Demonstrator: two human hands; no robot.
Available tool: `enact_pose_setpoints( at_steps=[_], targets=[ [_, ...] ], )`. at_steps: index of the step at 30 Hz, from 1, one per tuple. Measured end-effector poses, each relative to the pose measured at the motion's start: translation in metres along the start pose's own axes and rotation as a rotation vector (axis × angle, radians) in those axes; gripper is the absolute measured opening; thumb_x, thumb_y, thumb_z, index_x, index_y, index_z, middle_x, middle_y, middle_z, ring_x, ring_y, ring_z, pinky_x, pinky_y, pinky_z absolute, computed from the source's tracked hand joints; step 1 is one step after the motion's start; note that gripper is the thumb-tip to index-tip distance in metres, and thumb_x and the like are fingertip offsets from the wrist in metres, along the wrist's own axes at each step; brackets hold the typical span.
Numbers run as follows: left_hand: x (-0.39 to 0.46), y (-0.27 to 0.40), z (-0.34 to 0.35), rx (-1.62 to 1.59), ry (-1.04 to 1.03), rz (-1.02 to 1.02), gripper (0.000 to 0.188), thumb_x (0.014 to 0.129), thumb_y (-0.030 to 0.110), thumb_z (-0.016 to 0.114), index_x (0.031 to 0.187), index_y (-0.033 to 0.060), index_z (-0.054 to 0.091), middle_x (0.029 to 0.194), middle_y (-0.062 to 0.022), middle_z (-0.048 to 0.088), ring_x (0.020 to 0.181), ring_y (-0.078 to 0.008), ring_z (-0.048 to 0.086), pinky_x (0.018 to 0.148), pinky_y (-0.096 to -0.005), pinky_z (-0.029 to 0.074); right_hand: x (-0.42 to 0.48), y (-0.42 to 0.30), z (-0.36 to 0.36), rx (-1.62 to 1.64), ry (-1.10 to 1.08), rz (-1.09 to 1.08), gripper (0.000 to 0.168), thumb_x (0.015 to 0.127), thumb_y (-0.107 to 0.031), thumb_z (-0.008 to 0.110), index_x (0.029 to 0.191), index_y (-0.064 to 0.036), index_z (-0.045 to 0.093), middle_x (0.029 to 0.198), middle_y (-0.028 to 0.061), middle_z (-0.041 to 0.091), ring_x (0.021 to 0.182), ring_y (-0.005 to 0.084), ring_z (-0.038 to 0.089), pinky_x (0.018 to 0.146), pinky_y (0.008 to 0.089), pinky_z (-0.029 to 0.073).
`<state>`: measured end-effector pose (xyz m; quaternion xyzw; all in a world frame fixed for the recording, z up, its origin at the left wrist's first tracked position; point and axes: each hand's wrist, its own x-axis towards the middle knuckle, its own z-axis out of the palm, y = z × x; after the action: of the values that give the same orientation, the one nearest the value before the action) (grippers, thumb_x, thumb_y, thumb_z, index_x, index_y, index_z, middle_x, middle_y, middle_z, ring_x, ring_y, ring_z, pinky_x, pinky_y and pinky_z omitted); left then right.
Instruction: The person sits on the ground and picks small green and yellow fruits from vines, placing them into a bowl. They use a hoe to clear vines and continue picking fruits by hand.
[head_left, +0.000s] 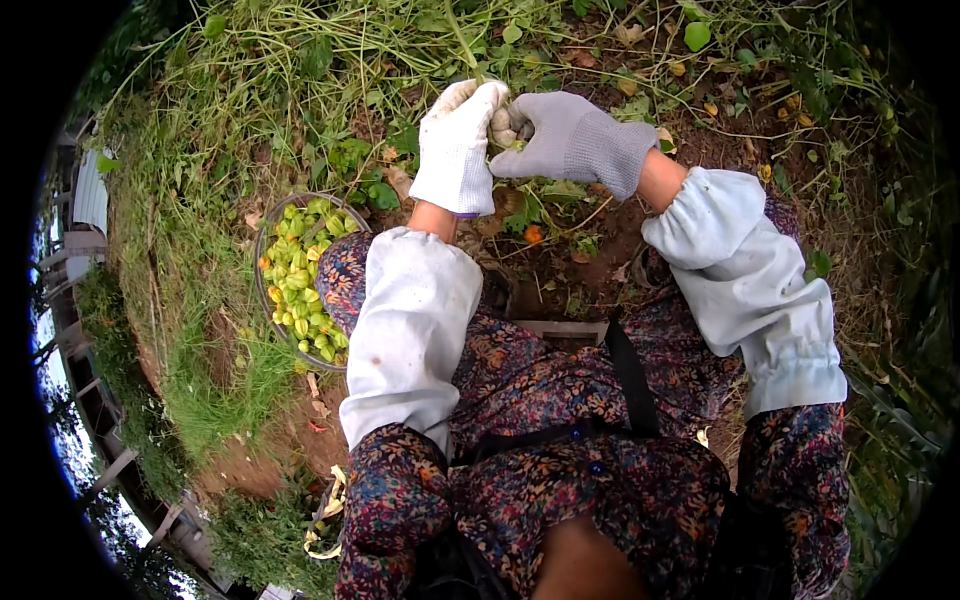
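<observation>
My left hand (459, 146), in a white knit work glove, is closed around a green plant stem (463, 41) that runs up from its fingers. Against it, my right hand (574, 139), in a grey glove, has its fingers curled at the left hand's fingertips; a bit of green shows between them, too hidden to name. Beside my left knee stands a round container (259, 279) filled with green and yellow husked fruits (300, 281), which look like ground cherries. An orange fruit (533, 234) lies on the soil below the hands.
Tangled vines (285, 82) cover the ground ahead, with yellow husks (804, 119) scattered at the right. A low wooden piece (562, 328) shows between my legs. Grass (217, 382) and a wooden structure (109, 472) are at the left.
</observation>
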<state>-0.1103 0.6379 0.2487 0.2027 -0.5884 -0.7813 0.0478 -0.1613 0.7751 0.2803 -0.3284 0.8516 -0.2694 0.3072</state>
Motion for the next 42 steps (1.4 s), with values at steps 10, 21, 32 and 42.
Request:
enact_pose_setpoints(
  at_steps=[10,21,32,42],
  targets=[
    [-0.012,0.01,0.002,-0.013,0.092,-0.085,0.013,0.082,0.019,0.059,0.081,0.0061,0.06,0.057,0.0042,0.046,0.048,-0.0059,0.039,0.046,-0.0221,0.034,0.007,-0.018,0.008,-0.332,0.03,0.009,0.025,0.075,-0.023,0.054,0.095,-0.009,0.061,0.085,0.0149,0.065,0.083,0.0314,0.063,0.074,0.0404,0.049],
    [0.029,-0.013,0.0,0.091,0.089,-0.165,0.016,0.082,0.026,0.059,0.082,0.0104,0.063,0.064,-0.0007,0.058,0.051,-0.0097,0.052,0.051,-0.025,0.043,-0.017,-0.054,0.027,0.483,0.077,0.11,0.026,0.085,-0.025,0.057,0.075,-0.002,0.053,0.063,-0.0031,0.045,0.057,0.006,0.039,0.051,0.0231,0.032],
    [0.02,-0.03,-0.039,0.151,0.329,0.005,0.02,0.084,0.031,0.054,0.09,0.0139,0.063,0.073,-0.0067,0.061,0.062,-0.0193,0.057,0.059,-0.0303,0.047,0.025,-0.291,0.091,0.494,-0.474,-0.111,0.036,0.085,-0.036,0.059,0.088,0.0,0.057,0.068,0.0034,0.059,0.058,0.0093,0.054,0.055,0.0209,0.043],
    [0.026,-0.019,-0.057,0.212,0.258,-0.065,0.021,0.081,0.026,0.061,0.099,0.0171,0.066,0.086,-0.0038,0.067,0.072,-0.0172,0.062,0.07,-0.0261,0.049,0.085,-0.259,0.062,0.726,0.094,-0.49,0.036,0.089,-0.022,0.059,0.116,0.001,0.054,0.1,0.0138,0.062,0.089,0.017,0.061,0.081,0.0291,0.051]
  ],
)
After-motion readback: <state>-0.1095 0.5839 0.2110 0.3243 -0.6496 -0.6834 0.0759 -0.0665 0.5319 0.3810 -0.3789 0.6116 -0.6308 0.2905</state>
